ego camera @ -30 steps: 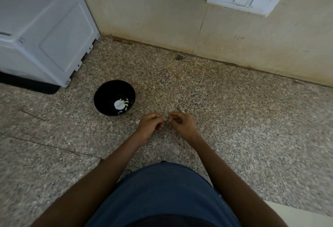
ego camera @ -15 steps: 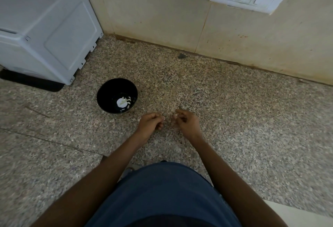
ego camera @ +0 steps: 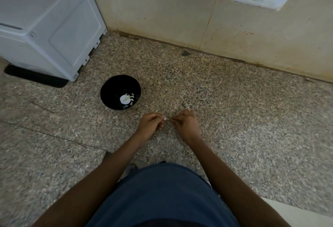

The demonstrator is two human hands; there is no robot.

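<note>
Head view: left hand (ego camera: 150, 125) pinches one tiny pale piece (ego camera: 164, 118), too small to identify, above speckled stone counter (ego camera: 234, 109). Right hand (ego camera: 186, 125) curls just beside it; its grasp is unclear. One round black bowl (ego camera: 110, 90) sits far-left, holding blurred white bits.

Single wide-angle head camera looks forward and steeply down, close over the stone surface (ego camera: 234, 118); wall (ego camera: 162, 10) at twelve o'clock, left hand (ego camera: 150, 124) and right hand (ego camera: 187, 125) central.
</note>
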